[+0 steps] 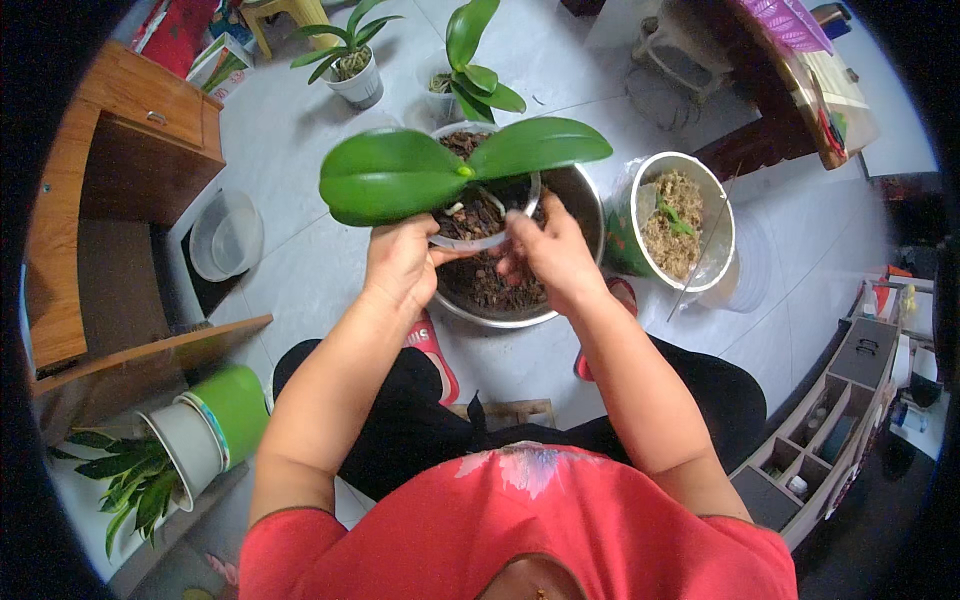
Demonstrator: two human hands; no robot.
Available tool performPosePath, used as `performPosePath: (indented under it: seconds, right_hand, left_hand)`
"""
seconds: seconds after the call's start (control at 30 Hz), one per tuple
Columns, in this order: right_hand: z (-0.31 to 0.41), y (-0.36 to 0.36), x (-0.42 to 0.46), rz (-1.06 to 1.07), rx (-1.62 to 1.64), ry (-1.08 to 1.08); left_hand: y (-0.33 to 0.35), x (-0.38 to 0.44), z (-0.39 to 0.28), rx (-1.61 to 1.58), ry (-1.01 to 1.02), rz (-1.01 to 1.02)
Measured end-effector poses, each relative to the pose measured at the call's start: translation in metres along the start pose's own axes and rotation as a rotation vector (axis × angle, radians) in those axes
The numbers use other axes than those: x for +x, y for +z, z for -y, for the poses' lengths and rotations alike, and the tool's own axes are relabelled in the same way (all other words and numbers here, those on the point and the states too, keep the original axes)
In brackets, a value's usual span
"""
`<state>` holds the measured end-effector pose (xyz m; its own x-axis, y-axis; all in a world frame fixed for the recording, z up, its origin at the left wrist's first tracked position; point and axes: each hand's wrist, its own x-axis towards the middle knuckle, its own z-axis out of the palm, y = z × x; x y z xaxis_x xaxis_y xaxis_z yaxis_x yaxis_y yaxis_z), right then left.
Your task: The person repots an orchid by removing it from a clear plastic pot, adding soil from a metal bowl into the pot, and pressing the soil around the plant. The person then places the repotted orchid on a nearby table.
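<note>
An orchid (pixel 394 174) with two broad green leaves stands in a clear plastic pot (pixel 472 244) filled with bark chips (pixel 469 221). A pale root curves over the bark. My left hand (pixel 401 259) grips the pot by its near-left rim. At the right side of the rim is my right hand (pixel 551 251), thumb near the root and index finger outside; its lower fingers are blurred, so its hold is unclear. Below the pot sits a round metal basin (pixel 592 199) with loose bark (pixel 499 289) in it. The pot's underside is hidden.
Right of the basin stands a white-rimmed bucket (pixel 637 225) of moss, a thin stick (pixel 705 251) across it. Two potted orchids (pixel 356 82) (pixel 480 79) stand beyond. A clear tub (pixel 226 236) and wooden cabinet (pixel 150 157) are left; a table (pixel 832 150) is at upper right.
</note>
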<state>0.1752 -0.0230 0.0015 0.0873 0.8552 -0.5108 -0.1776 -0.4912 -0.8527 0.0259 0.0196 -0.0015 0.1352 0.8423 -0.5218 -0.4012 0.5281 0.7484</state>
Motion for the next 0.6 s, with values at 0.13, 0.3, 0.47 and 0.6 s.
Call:
performPosePath:
  seconds: [0.13,0.3,0.47,0.6]
  right_hand:
    - [-0.001,0.002,-0.004,-0.043,0.162,0.066]
    - [0.001,-0.027,0.000,-0.114,0.187,-0.025]
    - [0.036,-0.077,-0.011,0.054,0.016,0.044]
    - [0.033,-0.110,-0.005,0.049,-0.418,0.041]
  left_hand:
    - [-0.005,-0.002,0.019,-0.026,0.074,0.059]
    - [-0.014,-0.004,0.040,0.198,0.133,0.240]
    - [-0.042,0.011,0.007,0.783,0.470,0.522]
    - [-0.029,0.015,-0.014,0.525,0.032,0.377]
